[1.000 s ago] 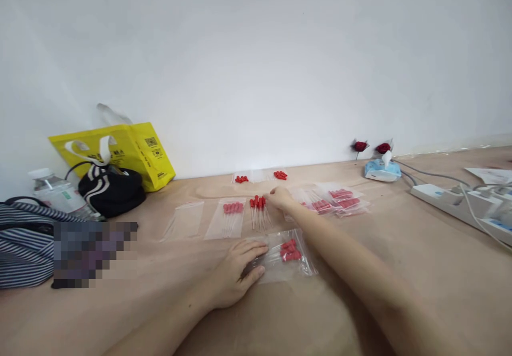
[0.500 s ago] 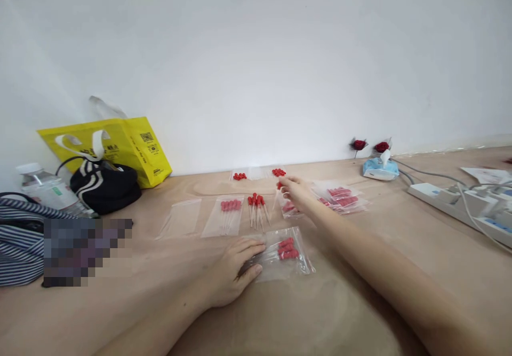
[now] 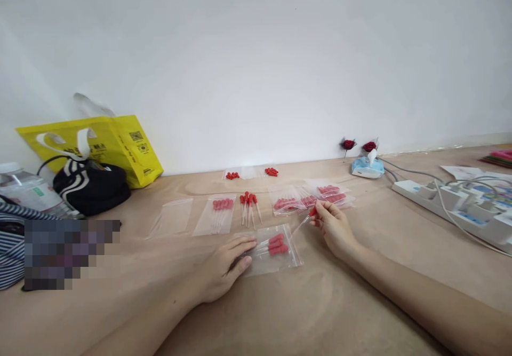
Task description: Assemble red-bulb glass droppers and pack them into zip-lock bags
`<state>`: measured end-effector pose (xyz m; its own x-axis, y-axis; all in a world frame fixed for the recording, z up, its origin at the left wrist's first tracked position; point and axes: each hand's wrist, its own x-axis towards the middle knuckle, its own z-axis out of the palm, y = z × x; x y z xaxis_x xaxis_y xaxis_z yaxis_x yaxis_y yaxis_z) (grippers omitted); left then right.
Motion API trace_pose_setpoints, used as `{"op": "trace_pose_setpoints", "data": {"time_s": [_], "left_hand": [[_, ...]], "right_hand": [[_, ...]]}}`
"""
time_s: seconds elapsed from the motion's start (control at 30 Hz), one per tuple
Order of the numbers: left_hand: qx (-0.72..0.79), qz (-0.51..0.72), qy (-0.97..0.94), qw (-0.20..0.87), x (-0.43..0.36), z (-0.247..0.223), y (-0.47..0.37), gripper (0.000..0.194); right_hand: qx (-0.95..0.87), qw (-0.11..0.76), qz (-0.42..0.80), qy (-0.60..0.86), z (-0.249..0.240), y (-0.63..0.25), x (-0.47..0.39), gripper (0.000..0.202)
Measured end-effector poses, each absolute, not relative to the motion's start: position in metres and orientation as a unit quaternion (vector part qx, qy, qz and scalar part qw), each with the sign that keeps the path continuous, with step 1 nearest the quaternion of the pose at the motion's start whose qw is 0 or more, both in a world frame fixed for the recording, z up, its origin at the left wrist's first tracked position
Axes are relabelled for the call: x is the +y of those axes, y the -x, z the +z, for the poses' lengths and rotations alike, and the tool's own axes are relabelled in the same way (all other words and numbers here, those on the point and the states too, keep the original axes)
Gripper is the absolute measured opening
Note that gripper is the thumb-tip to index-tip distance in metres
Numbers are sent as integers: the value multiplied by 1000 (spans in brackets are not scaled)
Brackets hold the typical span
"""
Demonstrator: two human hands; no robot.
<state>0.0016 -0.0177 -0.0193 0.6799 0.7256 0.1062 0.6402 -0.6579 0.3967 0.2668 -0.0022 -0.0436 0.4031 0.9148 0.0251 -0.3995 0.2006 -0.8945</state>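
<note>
A clear zip bag (image 3: 266,268) with several red-topped droppers inside lies in front of me. My left hand (image 3: 224,268) rests on its left end, fingers spread. Just right of the bag, my right hand (image 3: 332,225) pinches a single dropper (image 3: 312,212) by its red bulb, with the clear stem pointing down-left towards the bag's open-looking right edge. Loose droppers (image 3: 249,201) lie behind the bag. Left of them are a filled bag (image 3: 221,205) and a flat bag without droppers (image 3: 174,217). More filled bags (image 3: 288,202) overlap behind my right hand.
Red droppers (image 3: 271,172) lie on bags near the wall. A yellow bag (image 3: 140,158), black cap (image 3: 96,190) and bottle (image 3: 36,193) stand left; a tissue pack (image 3: 366,169), two roses and a power strip (image 3: 424,198) are right.
My right hand has come back from the far droppers towards the near bag, holding one dropper. My left hand stays on the bag. The whole view has shifted slightly.
</note>
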Motion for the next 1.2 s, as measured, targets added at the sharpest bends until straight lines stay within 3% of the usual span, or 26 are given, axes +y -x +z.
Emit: {"op": "trace_pose_setpoints", "data": {"time_s": [0.3, 0.63, 0.97, 1.2], "left_hand": [[381, 129, -901, 162, -19, -17, -3, 37], [388, 170, -892, 160, -21, -17, -5, 41], [390, 156, -895, 151, -20, -19, -5, 44], [391, 160, -894, 150, -19, -19, -6, 44]], "right_hand": [[-302, 685, 489, 448, -46, -263, -18, 36], [-281, 625, 594, 421, -46, -252, -35, 16], [-610, 354, 562, 432, -40, -262, -31, 20], [-624, 352, 579, 390, -42, -267, -21, 27]]}}
